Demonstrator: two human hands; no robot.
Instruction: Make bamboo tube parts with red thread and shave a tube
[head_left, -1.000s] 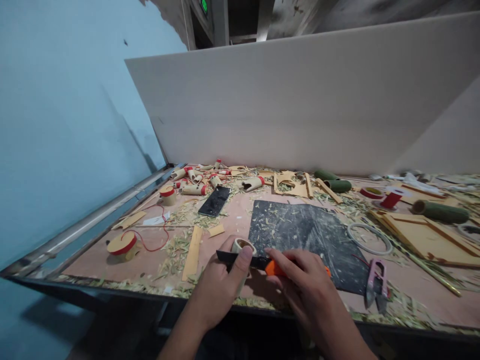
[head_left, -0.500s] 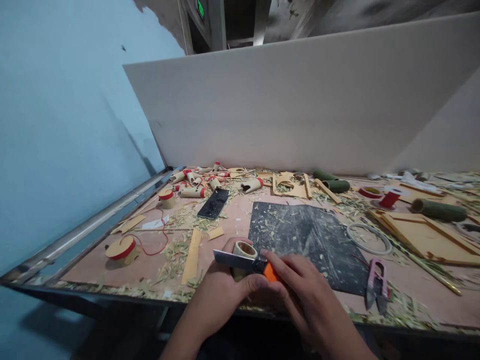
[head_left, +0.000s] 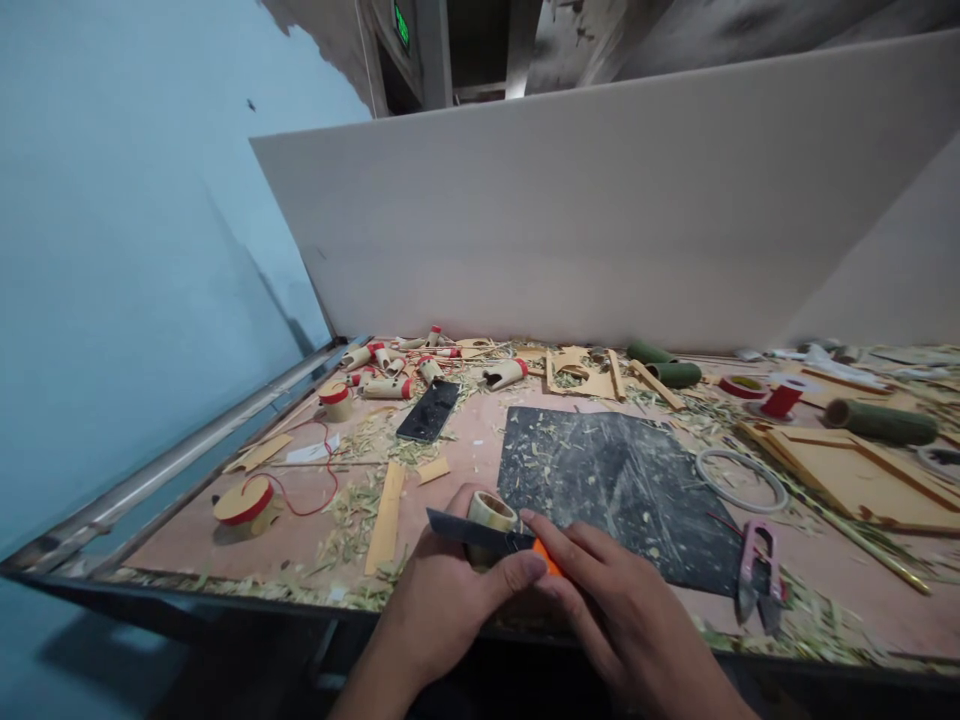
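Observation:
My left hand [head_left: 450, 590] is wrapped round a short pale bamboo tube [head_left: 493, 508], its open end tilted up toward me. In my right hand [head_left: 600, 590] is the orange handle of a utility knife [head_left: 480, 532]. The blade points left and lies across the near side of the tube, just under its rim. My left thumb rests by the knife's handle. Both hands are over the table's near edge, and the lower part of the tube is hidden by my fingers.
A black cutting mat [head_left: 600, 490] strewn with shavings lies beyond my hands. Pink thread snips [head_left: 760, 570] and a pale ring [head_left: 741, 478] are to the right. A phone [head_left: 428, 411] and several red-banded bamboo tubes [head_left: 386, 387] lie farther back. A red-edged round piece [head_left: 244, 500] sits left.
The knife blade has tipped, its face now darker, and the handle sits slightly lower. The whole view has shifted a little. Both hands keep their hold.

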